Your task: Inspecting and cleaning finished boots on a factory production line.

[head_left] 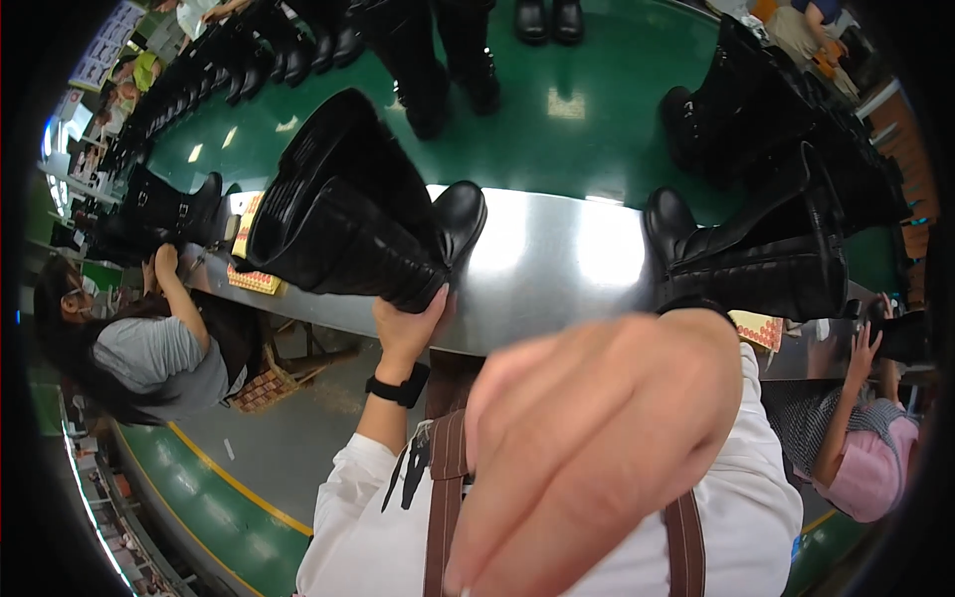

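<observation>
One left hand (413,318) is gripping a black boot (368,239) at the metal surface's (557,239) left; the right hand (597,428) is blurring before the surface, its hold unclear. A second boot (746,274) is resting at the surface's right, seemingly untouched; how much is remaining isn't showing. Beyond, four boots (468,45) are standing centrally.

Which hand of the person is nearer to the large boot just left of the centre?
Left. The left hand is on the boot, at its heel end; the right hand is raised close to the camera, apart from it.
</observation>
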Motion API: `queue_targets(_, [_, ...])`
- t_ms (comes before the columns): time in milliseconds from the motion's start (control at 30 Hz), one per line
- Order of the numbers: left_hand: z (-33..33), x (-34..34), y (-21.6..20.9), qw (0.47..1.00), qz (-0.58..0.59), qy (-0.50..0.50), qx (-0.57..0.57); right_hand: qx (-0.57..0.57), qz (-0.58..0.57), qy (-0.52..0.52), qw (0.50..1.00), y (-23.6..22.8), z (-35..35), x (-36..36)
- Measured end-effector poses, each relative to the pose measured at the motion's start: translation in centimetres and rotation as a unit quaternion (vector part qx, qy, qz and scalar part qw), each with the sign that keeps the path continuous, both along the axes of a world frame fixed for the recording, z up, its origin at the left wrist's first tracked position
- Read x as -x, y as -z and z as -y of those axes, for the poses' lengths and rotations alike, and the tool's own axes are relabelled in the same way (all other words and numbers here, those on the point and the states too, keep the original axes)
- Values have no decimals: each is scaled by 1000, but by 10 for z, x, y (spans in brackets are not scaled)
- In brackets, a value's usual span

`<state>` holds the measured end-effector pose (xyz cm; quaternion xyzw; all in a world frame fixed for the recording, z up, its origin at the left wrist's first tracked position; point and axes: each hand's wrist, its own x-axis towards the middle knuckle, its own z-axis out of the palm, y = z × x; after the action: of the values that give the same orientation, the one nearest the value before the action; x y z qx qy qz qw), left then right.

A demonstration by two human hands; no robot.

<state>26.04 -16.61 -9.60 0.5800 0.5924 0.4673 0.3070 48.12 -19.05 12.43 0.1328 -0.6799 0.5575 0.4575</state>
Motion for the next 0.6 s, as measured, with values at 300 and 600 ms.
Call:
queue_targets(300, [-5,8,22,985,-108,10,-135,113,-284,-93,948,5,6,11])
queue_targets(600, [-4,0,5,982,-132,30,-134,99,-299,-112,942,17,8,9])
